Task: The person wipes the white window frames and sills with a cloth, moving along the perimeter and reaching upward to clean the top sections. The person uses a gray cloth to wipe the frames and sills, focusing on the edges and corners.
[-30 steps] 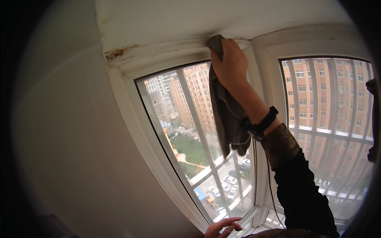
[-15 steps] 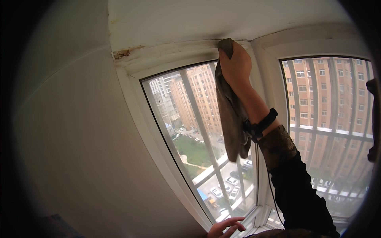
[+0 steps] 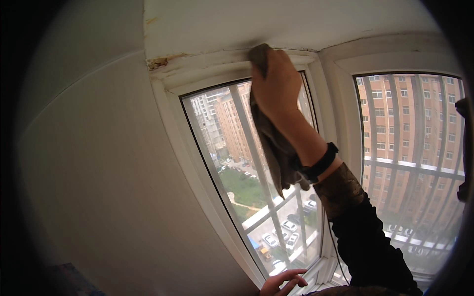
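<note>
The grey-brown cloth (image 3: 271, 148) is bunched up at the top edge of the window frame (image 3: 212, 74), nearer its right corner, the tail hanging before the glass (image 3: 244, 192). The right hand (image 3: 279, 81) grips it, fingers curled round — I'd gather that tail and go lightly by the brown damaged patch (image 3: 160, 61) near the left corner. The left hand (image 3: 282, 283), low down, looks unoccupied, fingers loosely bent.

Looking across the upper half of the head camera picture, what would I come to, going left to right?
Pale wall → brown stained patch → right hand gripping a grey-brown cloth → barred right-side window.
</note>
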Action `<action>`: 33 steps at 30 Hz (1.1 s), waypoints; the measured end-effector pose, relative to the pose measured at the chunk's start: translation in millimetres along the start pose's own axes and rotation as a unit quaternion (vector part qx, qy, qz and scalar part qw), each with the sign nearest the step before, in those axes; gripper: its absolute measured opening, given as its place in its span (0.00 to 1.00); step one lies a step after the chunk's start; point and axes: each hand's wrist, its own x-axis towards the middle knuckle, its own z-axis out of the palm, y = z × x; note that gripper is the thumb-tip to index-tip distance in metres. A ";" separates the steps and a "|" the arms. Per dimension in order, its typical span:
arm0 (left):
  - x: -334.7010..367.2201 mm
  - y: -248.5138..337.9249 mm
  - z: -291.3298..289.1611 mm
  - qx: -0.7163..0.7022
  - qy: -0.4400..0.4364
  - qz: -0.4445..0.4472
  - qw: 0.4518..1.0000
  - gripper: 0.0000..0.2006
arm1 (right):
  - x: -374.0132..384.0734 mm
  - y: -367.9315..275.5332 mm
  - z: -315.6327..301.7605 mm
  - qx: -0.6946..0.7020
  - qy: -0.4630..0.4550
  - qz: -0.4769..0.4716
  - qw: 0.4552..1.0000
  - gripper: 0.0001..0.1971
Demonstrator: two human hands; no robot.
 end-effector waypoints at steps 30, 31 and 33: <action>13.7 4.7 10.5 0.030 0.090 -0.049 0.994 0.16 | -10.7 -106.8 -7.8 0.192 -0.142 -0.128 0.963 0.08; 13.7 4.3 11.0 0.033 0.088 -0.050 0.994 0.16 | -14.9 -94.2 -10.5 0.191 -0.185 -0.125 0.956 0.07; 14.5 1.6 13.2 0.029 0.098 -0.047 0.994 0.16 | -23.3 -73.0 -13.5 0.174 -0.199 -0.093 0.960 0.06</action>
